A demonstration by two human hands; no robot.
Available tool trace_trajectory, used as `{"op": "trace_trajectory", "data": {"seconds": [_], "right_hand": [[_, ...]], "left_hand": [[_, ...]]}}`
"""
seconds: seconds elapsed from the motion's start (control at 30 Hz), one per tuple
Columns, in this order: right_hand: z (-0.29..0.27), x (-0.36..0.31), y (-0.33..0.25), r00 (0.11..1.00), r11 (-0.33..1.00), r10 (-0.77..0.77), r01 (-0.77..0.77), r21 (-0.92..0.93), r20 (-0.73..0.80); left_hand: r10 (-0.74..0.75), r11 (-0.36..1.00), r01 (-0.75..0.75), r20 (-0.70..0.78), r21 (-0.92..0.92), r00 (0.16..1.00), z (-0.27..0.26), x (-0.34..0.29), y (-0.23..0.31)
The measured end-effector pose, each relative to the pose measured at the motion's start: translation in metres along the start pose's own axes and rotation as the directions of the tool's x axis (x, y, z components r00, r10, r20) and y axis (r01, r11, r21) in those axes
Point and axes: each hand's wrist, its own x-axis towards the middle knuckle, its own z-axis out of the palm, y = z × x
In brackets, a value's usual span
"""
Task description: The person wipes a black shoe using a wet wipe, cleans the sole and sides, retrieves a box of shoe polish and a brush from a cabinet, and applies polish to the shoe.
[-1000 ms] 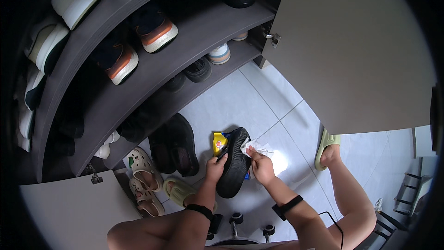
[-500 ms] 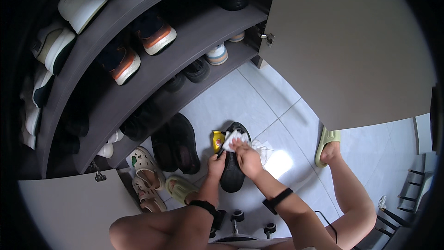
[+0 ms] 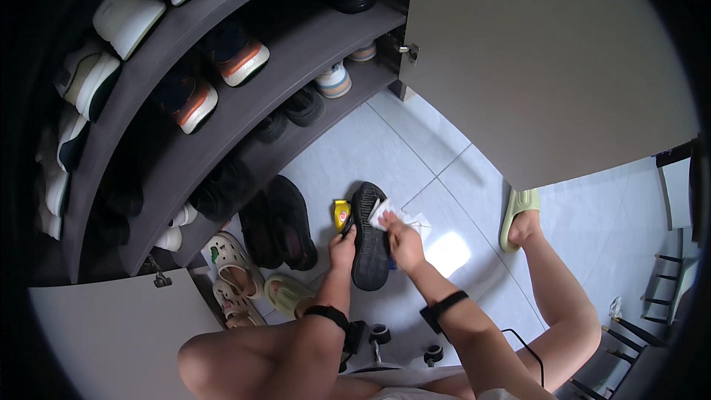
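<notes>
Left hand (image 3: 342,250) is curled snugly on the black shoe's (image 3: 372,261) edge, sole-up at 12 o'clock from the body; right hand (image 3: 405,243) pinches a white wipe (image 3: 379,214) near its 1 o'clock edge. I'd brace firmly, follow the grooves (mind the yellow packet (image 3: 341,215) at 10). Cabinet door (image 3: 548,67) looms between 1 and 2.

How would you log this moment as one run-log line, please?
left hand: holding black shoe, sole up; right hand: holding white wipe at shoe's edge; nearby: yellow packet
</notes>
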Motion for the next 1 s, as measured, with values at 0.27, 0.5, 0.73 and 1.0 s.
{"op": "trace_trajectory", "data": {"seconds": [0.27,0.5,0.73,1.0], "right_hand": [[-0.037,-0.042,-0.018,0.952,0.954,0.214,-0.253,0.164,0.221],[0.006,0.011,-0.015,0.994,0.967,-0.109,0.107,-0.231,0.004],[-0.032,-0.088,-0.041,0.946,0.977,-0.144,0.183,-0.110,0.291],[-0.003,-0.047,-0.056,0.980,0.977,-0.162,0.176,-0.118,0.112]], "left_hand": [[0.035,0.997,-0.033,-0.032,0.067,0.999,0.003,-0.002,0.008],[-0.085,0.975,0.086,0.014,-0.207,0.996,0.020,-0.006,0.019],[-0.050,0.984,0.048,-0.004,-0.169,0.999,0.017,0.008,-0.007],[-0.093,0.889,0.136,0.118,-0.437,0.989,0.024,0.015,-0.003]]}}
